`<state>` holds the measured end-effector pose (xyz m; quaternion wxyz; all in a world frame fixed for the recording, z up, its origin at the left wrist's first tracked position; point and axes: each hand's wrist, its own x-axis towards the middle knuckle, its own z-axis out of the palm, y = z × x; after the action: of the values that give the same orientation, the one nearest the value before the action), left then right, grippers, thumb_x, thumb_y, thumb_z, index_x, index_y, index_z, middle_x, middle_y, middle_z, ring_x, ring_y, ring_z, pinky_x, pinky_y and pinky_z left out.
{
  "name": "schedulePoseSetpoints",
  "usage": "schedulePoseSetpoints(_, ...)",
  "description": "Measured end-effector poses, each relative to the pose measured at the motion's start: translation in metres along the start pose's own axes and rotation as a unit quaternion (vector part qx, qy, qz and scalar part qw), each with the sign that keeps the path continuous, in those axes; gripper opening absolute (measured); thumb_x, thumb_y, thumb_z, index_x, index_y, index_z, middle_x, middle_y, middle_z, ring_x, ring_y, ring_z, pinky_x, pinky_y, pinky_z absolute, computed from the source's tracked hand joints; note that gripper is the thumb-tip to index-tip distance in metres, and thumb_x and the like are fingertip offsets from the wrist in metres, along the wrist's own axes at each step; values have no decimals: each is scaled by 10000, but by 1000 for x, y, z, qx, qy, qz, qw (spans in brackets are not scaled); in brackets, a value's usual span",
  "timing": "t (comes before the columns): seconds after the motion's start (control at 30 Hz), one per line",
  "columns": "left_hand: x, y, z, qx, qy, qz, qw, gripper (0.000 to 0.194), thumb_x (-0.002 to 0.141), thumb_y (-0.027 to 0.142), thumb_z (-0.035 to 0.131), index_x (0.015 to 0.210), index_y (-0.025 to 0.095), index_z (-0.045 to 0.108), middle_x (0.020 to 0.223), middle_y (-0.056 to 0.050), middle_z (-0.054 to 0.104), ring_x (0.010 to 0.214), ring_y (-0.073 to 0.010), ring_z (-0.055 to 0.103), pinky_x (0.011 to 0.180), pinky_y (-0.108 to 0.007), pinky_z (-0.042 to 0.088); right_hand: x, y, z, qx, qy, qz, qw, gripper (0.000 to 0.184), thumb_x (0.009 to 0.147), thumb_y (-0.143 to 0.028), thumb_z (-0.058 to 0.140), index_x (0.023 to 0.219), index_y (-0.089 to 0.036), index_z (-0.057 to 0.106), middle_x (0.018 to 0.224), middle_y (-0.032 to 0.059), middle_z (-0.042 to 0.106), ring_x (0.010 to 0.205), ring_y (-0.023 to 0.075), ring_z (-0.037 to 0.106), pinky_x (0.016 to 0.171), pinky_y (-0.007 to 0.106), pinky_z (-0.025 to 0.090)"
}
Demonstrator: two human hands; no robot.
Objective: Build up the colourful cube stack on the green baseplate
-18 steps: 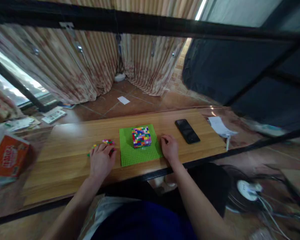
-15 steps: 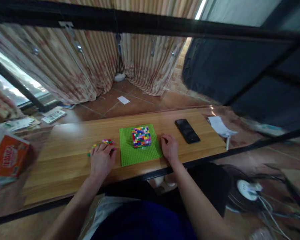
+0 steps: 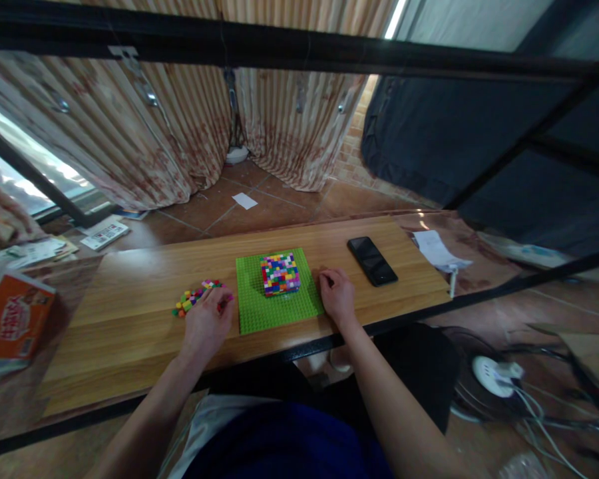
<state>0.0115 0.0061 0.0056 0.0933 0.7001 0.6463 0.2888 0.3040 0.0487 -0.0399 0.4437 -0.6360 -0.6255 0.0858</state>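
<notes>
A block built of many small coloured toy bricks [image 3: 280, 274] stands on a green studded baseplate [image 3: 252, 313]. To the left of the plate lies a loose pile of small bricks [image 3: 188, 301]. My left hand [image 3: 209, 322] is at the pile's right end, its fingers curled in toward the thumb, with red and pink brick showing at the fingertips. Beside the plate's right edge, my right hand [image 3: 338, 296] rests on the table, loosely closed. The inside of that hand is hidden.
A black phone [image 3: 373, 261] lies on the wooden table [image 3: 130, 332], right of my right hand. Paper [image 3: 439, 251] sits past the table's right end. An orange box [image 3: 17, 319] stands at far left. A black metal bar [image 3: 299, 349] runs along the near edge.
My left hand has drawn slightly back toward me and right, uncovering more of the brick pile; its fingers have curled in. My right hand has stayed in place.
</notes>
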Motion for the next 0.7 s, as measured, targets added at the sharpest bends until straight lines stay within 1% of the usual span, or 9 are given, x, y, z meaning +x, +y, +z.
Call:
schedulePoseSetpoints(0.17, 7, 16, -4, -78, 37, 29, 996, 116, 814, 261, 524, 778, 212, 623, 762, -6, 676, 713, -158, 638, 708, -272, 483, 0, 0, 0, -3, -2, 1, 1000, 219, 872, -208, 514, 810, -169, 719, 860, 92, 686, 845, 217, 619, 783, 339, 483)
schedulePoseSetpoints(0.27, 12, 27, -6, -110, 43, 47, 992, 101, 803, 241, 545, 754, 210, 628, 742, 1, 667, 688, -144, 626, 727, -271, 490, 0, -1, 0, 3, 3, 2, 1000, 219, 871, -205, 514, 801, -168, 718, 861, 94, 686, 848, 218, 621, 782, 339, 485)
schedulePoseSetpoints(0.4, 19, 42, -6, -136, 41, 52, 989, 100, 799, 220, 559, 742, 212, 642, 760, -1, 680, 711, -142, 631, 755, -277, 492, 0, -1, 0, 3, -1, 3, 1000, 224, 873, -208, 511, 799, -167, 719, 855, 94, 684, 835, 218, 619, 780, 342, 485)
schedulePoseSetpoints(0.53, 26, 54, 1, -155, 24, 66, 985, 105, 804, 224, 570, 746, 209, 657, 780, -6, 692, 751, -148, 643, 756, -272, 489, 0, -1, 0, 4, -1, 9, 1000, 225, 877, -220, 509, 805, -182, 718, 869, 90, 687, 854, 219, 618, 800, 348, 485)
schedulePoseSetpoints(0.7, 35, 57, 12, -159, 2, 66, 985, 93, 790, 234, 596, 749, 210, 675, 761, 3, 698, 730, -150, 647, 728, -264, 487, 0, -1, 0, 8, -4, 11, 1000, 228, 877, -223, 507, 804, -181, 719, 874, 91, 687, 861, 221, 619, 802, 346, 486)
